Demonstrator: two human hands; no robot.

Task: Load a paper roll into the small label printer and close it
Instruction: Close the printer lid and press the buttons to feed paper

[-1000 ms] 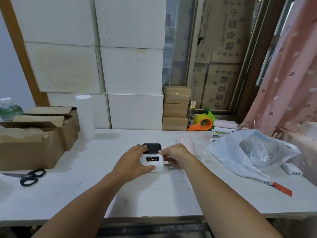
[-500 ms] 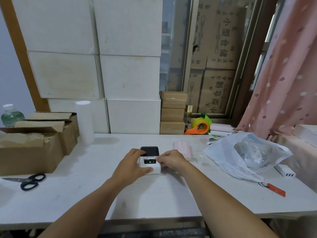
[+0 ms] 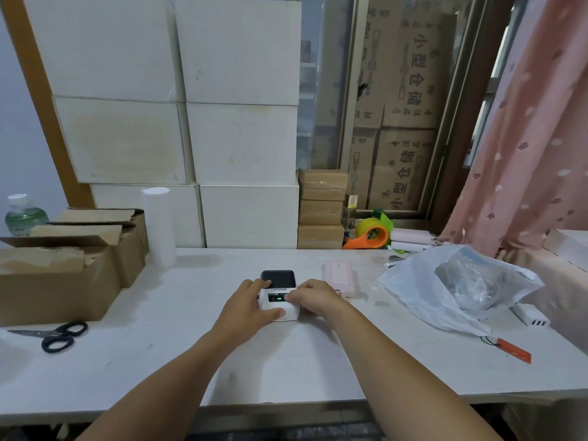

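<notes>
A small white label printer [image 3: 279, 283] with a dark lid sits shut in the middle of the white table [image 3: 286, 361]. A green light glows on its front panel. My left hand [image 3: 246, 308] grips its left side, thumb along the front edge and fingers on the lid. My right hand [image 3: 315, 297] rests on its right side, a fingertip on the front panel beside the light. No paper roll is visible; the printer's inside is hidden.
A pink flat device [image 3: 339, 277] lies right of the printer. A white plastic bag [image 3: 458, 284], a white charger [image 3: 530, 316] and an orange tag [image 3: 513, 350] are further right. Scissors [image 3: 54, 335] and open cardboard boxes [image 3: 60, 265] sit left; a tape dispenser [image 3: 370, 237] stands behind.
The panel light has gone from red to green. My hands stay on the printer, the right fingertip now on the panel. The camera view shifted slightly.
</notes>
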